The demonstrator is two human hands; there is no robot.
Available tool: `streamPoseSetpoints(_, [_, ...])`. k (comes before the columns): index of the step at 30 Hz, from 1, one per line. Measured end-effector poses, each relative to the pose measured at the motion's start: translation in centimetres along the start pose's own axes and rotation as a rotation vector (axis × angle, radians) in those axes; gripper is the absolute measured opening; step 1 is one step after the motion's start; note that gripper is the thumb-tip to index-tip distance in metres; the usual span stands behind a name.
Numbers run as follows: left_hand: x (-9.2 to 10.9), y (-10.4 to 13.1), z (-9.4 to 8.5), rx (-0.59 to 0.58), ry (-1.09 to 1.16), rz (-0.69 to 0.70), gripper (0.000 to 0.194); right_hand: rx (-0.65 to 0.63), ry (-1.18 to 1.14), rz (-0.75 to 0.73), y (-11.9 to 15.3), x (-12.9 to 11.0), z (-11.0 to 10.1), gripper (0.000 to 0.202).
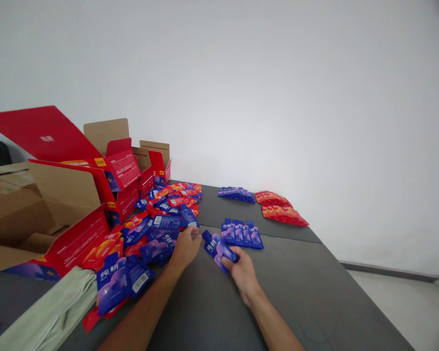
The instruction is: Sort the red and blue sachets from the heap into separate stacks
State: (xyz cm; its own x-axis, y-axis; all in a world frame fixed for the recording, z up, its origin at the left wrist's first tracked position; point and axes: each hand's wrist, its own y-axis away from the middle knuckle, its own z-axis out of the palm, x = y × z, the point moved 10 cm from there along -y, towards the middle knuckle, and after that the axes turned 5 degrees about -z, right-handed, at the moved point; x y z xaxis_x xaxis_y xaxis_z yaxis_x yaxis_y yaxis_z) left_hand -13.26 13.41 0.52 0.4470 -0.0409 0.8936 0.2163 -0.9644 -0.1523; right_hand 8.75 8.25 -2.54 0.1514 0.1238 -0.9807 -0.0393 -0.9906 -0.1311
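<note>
My right hand point(243, 273) grips a blue spouted pouch point(219, 247) with white lettering and purple round shapes, tilted above the dark table. The thumb lies across its lower end. At the right edge of a loose heap, my left hand point(187, 246) has its fingers pinched at the lower edge of another blue pouch point(189, 216), whose barcode side faces me. Just beyond my right hand lies an overlapping row of blue pouches point(242, 235), lettering up. The heap mixes blue pouches point(159, 247) and red pouches point(185, 201).
Open red cardboard boxes point(122, 170) line the left side, the nearest one point(76, 239) beside the heap. Pale green cloth point(54, 312) lies front left. Farther back are stacked blue pouches point(236, 194) and overlapping red pouches point(283, 214). A white wall point(278, 97) rises behind the table point(296, 282).
</note>
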Motion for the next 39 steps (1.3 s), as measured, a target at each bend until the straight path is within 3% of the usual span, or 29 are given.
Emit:
streamPoseSetpoints(2, [-0.3,0.5,1.5,-0.103,0.161,-0.064,0.026,0.028,-0.149,-0.007,0.1,-0.3,0.0,0.029])
streamPoseSetpoints(5, [0.0,2.2,5.5,-0.409,0.363,-0.141,0.042,0.004,-0.276,-0.031,0.5,-1.1,0.8,0.033])
streamPoseSetpoints(7, [0.7,2.6,5.7,-0.402,0.384,-0.111,0.043,-0.078,-0.296,0.012,0.9,-1.1,1.9,0.032])
streamPoseSetpoints(10, [1.7,2.3,3.8,-0.210,0.279,0.003,0.039,-0.237,-0.232,0.083,1.5,-0.6,3.6,0.030])
streamPoseSetpoints(13, [2.1,2.2,3.0,-0.144,0.250,0.024,0.037,-0.257,-0.162,0.051,1.6,-0.6,3.5,0.024])
streamPoseSetpoints(16, [2.1,2.8,4.2,-0.248,0.344,-0.027,0.032,-0.173,-0.153,0.017,1.1,-0.6,2.5,0.019])
streamPoseSetpoints(20, [1.8,4.7,7.5,-0.570,0.445,-0.127,0.016,-0.083,-0.139,0.001,0.6,-0.7,1.1,0.023])
streamPoseSetpoints(22, [1.7,5.1,8.1,-0.615,0.446,-0.129,0.011,-0.065,-0.122,-0.009,0.6,-1.1,0.6,0.027])
streamPoseSetpoints(28, [1.6,4.9,8.2,-0.581,0.437,-0.108,0.010,-0.076,-0.088,0.009,0.9,-2.5,0.5,0.034])
streamPoseSetpoints(32, [2.7,5.1,8.0,-0.581,0.435,-0.075,0.014,-0.099,-0.086,0.030,1.1,-2.8,0.8,0.029])
streamPoseSetpoints(35, [3.5,4.1,5.8,-0.409,0.486,-0.026,0.018,-0.166,-0.070,0.065,1.4,-2.2,1.5,0.026])
streamPoseSetpoints(39, [2.6,2.9,3.0,-0.171,0.392,-0.033,0.040,-0.295,-0.042,0.048,2.0,-1.8,3.0,0.025])
